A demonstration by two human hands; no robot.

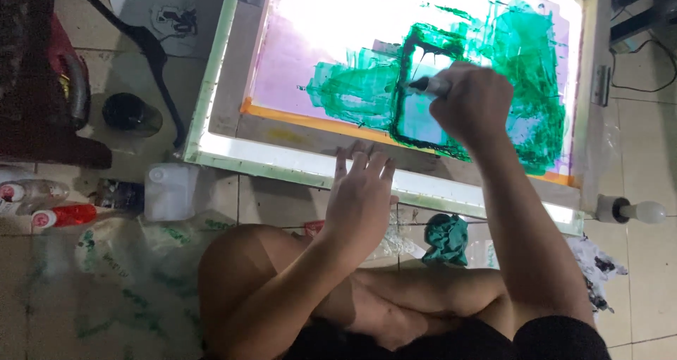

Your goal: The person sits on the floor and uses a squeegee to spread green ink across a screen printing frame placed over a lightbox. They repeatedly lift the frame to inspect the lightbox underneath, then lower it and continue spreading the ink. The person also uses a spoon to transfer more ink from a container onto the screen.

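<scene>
A wooden-framed screen (233, 106) lies on a lit light box (211, 143) on the tiled floor. Green paint (522, 64) is smeared across its translucent mesh. My right hand (474, 105) is closed around a dark marker-like tool (429, 86), its tip touching the green patch near a dark outlined rectangle (403, 99). My left hand (361, 194) rests flat with fingers spread on the near edge of the frame. I sit cross-legged, with my knees below the box.
A crumpled green rag (446, 238) lies by the box's near edge. A white plastic jug (169, 191), bottles (42, 203) and a dark round container (131, 113) stand at left. A bare light bulb (635, 210) lies at right; plastic sheeting (106, 261) covers the floor.
</scene>
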